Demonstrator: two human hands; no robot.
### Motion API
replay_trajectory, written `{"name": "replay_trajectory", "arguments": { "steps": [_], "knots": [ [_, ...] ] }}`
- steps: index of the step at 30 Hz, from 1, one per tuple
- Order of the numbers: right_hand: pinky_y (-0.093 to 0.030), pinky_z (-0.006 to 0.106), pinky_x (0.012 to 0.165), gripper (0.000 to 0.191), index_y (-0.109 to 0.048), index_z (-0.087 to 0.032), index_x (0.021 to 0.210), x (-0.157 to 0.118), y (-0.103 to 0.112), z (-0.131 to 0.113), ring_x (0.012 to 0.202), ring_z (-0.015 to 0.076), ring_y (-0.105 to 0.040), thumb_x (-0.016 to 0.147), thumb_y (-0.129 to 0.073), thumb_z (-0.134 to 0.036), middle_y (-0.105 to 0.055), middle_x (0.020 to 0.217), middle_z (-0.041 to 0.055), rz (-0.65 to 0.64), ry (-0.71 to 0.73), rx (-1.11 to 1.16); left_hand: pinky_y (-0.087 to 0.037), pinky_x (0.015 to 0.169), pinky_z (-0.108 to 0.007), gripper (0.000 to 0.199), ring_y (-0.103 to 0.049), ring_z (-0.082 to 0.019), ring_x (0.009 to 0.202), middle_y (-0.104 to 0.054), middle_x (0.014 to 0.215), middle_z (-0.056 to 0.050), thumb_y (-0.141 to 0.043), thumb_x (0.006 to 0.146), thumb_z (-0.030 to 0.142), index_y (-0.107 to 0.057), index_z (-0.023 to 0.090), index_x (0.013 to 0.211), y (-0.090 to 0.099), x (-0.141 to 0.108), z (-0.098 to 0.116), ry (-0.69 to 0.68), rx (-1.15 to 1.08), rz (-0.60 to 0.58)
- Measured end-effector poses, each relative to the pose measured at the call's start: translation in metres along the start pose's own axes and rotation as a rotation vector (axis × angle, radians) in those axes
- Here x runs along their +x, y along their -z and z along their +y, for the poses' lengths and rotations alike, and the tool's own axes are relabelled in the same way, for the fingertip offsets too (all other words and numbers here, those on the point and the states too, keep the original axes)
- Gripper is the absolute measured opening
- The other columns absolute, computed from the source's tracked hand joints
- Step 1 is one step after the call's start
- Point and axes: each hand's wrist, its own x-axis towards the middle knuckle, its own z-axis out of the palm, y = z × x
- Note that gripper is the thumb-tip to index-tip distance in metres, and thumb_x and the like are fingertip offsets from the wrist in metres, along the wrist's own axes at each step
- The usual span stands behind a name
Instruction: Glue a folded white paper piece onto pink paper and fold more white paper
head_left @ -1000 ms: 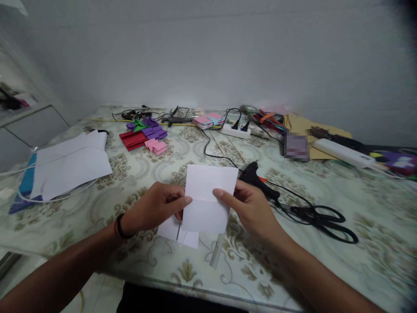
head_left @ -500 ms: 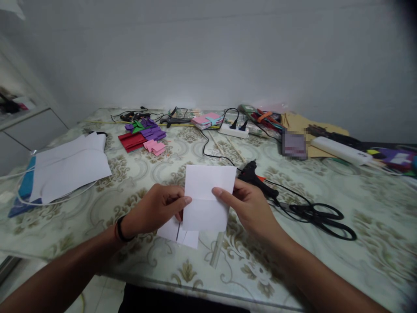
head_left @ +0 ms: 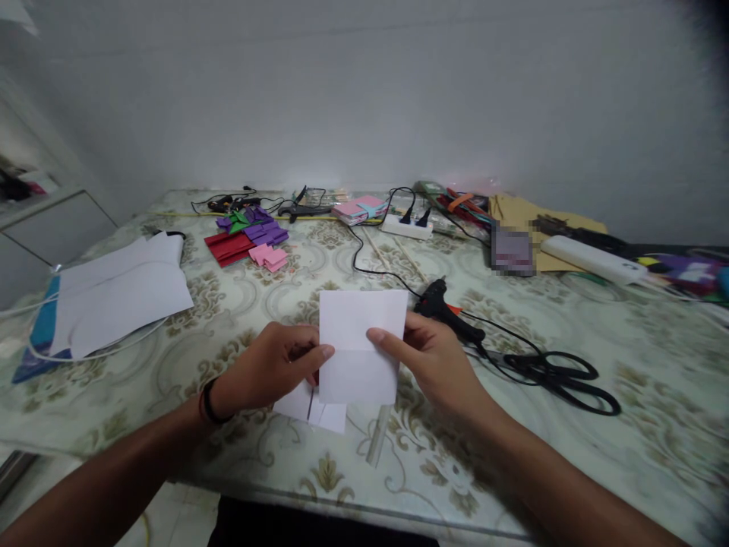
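A white sheet of paper [head_left: 360,376] with a crease across its middle is held up over the table, between my hands. My left hand [head_left: 282,357] pinches its left edge, thumb in front and fingers behind. From the right side, my right hand [head_left: 427,346] grips it with the thumb on its face; the other fingers are partly hidden behind it. Beneath the sheet, smaller white paper pieces [head_left: 330,416] lie on the table, partly covered. A clear glue stick [head_left: 377,437] rests just right of them.
Right of my hands lie a black glue gun [head_left: 449,311] with its cord and black-handled scissors [head_left: 561,376]. White sheets [head_left: 122,292] lie at left. Folded red paper [head_left: 228,248], pink paper [head_left: 269,257] and a white power strip [head_left: 407,226] sit farther back.
The sheet has turned slightly more upright and shifted a little left with my right hand. Both hands keep their hold.
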Motion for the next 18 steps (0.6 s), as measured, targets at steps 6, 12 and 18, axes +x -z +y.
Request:
{"name": "replay_trajectory", "arguments": {
  "steps": [6,12,18],
  "knots": [
    [-0.055,0.027,0.063,0.032,-0.079,-0.019,0.098,-0.002,-0.002,-0.007,0.075,0.0188,-0.068,0.082,-0.081,-0.045,-0.078,0.091,0.0047,0.015,0.026,-0.022,-0.042,0.056,-0.023,0.043,-0.06,-0.012,0.058,-0.069,0.064,-0.002,-0.055,0.099,0.039,-0.064,0.015,0.065,0.002,0.001,-0.004,0.029,0.041,0.001],
    [-0.039,0.022,0.051,0.032,-0.071,-0.016,0.071,-0.001,-0.001,-0.016,0.058,0.0118,-0.05,0.081,-0.078,-0.046,-0.062,0.064,-0.0005,0.114,0.056,-0.128,-0.046,0.059,-0.023,0.044,-0.065,-0.013,0.06,-0.072,0.066,-0.004,-0.056,0.1,0.042,-0.065,0.014,0.068,0.006,-0.001,-0.006,0.056,-0.089,-0.04],
    [-0.037,0.025,0.055,0.03,-0.072,-0.018,0.076,0.002,0.003,-0.017,0.06,0.0123,-0.048,0.083,-0.076,-0.046,-0.061,0.066,-0.0004,0.145,0.103,-0.161,-0.047,0.058,-0.022,0.043,-0.066,-0.013,0.059,-0.071,0.065,-0.003,-0.057,0.1,0.039,-0.064,0.014,0.065,0.008,0.001,-0.003,0.058,-0.148,-0.069]
  ]
}}
